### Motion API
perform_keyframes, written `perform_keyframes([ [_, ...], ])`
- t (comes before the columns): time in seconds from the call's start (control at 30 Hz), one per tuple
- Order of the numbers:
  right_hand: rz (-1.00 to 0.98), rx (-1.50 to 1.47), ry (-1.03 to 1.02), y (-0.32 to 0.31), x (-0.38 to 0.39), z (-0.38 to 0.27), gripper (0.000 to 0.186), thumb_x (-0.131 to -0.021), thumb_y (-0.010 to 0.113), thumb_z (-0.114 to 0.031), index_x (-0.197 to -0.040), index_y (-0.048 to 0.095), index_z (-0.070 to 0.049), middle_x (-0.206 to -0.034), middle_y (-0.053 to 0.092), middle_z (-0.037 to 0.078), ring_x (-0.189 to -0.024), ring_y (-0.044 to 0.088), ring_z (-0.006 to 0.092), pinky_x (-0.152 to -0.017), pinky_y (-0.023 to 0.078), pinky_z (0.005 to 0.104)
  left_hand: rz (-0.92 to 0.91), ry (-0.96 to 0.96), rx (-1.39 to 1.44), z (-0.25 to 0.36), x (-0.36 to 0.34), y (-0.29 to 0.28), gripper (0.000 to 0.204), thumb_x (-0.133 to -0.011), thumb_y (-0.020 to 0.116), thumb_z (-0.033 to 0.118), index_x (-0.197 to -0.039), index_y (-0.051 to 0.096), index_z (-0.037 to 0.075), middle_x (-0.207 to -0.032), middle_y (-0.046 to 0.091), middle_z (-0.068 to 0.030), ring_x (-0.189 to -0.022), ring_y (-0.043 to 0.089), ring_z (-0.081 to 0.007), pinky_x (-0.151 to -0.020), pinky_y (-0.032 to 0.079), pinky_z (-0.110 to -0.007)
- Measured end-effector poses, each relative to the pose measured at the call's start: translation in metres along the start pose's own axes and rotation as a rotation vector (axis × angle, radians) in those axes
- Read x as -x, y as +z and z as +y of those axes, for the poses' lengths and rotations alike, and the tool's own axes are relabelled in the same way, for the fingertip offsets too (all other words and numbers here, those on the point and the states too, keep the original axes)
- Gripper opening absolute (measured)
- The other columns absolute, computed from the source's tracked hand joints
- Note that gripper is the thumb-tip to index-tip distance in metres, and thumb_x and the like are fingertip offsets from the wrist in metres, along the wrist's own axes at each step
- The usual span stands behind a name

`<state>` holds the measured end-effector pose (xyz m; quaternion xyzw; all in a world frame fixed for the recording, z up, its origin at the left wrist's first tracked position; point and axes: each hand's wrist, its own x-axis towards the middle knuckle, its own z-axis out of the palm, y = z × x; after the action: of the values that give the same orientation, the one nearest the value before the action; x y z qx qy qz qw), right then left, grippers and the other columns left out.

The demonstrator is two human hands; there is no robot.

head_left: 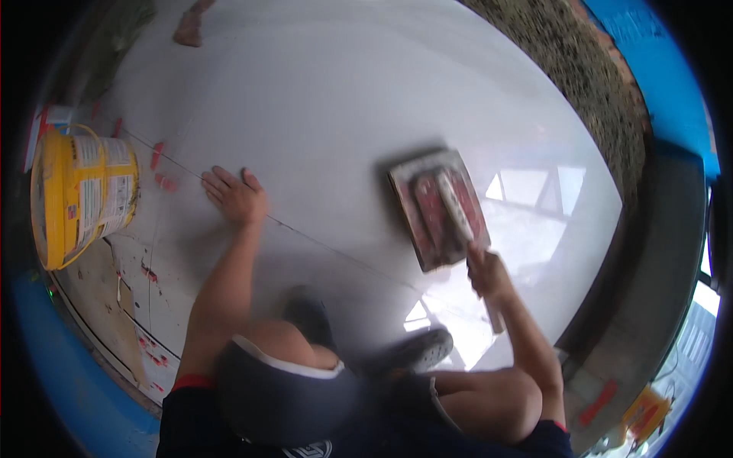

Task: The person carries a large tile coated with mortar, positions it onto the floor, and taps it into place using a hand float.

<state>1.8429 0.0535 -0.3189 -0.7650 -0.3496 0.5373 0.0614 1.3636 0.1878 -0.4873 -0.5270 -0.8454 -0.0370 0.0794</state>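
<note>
My left hand [233, 195] rests palm down with fingers apart on the large glossy pale grey tile [328, 91], beside a thin seam with red pieces [159, 156] along it. My right hand [486, 271] is closed around a pale stick-like handle [495, 317] that extends below the fist. Just above that fist is a worn rectangular flat tool [424, 229] with a dark red, stained top and a mottled pale bar across it; whether the handle is joined to it I cannot tell. My bent knees and dark shoes show below.
A yellow bucket [84, 195] stands at left on marked tiles [153, 305]. Rough grey mortar [565, 84] borders the tile at upper right, beside a blue surface [645, 69] and a dark ledge [672, 221]. A red tool [599, 401] and a yellow-orange item [645, 412] lie at lower right.
</note>
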Motion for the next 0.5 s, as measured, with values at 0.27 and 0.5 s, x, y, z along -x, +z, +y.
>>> perform_keyframes([
  [0.27,0.483,-0.537,-0.485,-0.109,0.121,-0.002,0.061,-0.101,0.035,-0.067,-0.086,0.046,-0.009,-0.052,0.041,-0.001,-0.035,0.033,0.006,-0.033,0.027,0.0229,0.01,0.065,-0.075,-0.001,0.001,0.011,0.079,-0.103,0.034,0.048,-0.151,0.022,-0.013,-0.157,0.02,-0.0382,-0.148,0.018,-0.0505,-0.121,0.017,-0.054],
  [0.5,0.241,-0.03,0.181,-0.003,0.024,0.078,0.066,-0.105,0.039,-0.056,-0.08,0.057,0.003,-0.06,0.052,0.013,-0.06,0.056,0.0258,-0.06,0.047,0.0425,0.023,0.01,-0.078,-0.003,-0.004,0.025,0.08,-0.103,0.034,0.053,-0.152,0.024,-0.01,-0.156,0.021,-0.0382,-0.149,0.019,-0.0492,-0.121,0.017,-0.053],
])
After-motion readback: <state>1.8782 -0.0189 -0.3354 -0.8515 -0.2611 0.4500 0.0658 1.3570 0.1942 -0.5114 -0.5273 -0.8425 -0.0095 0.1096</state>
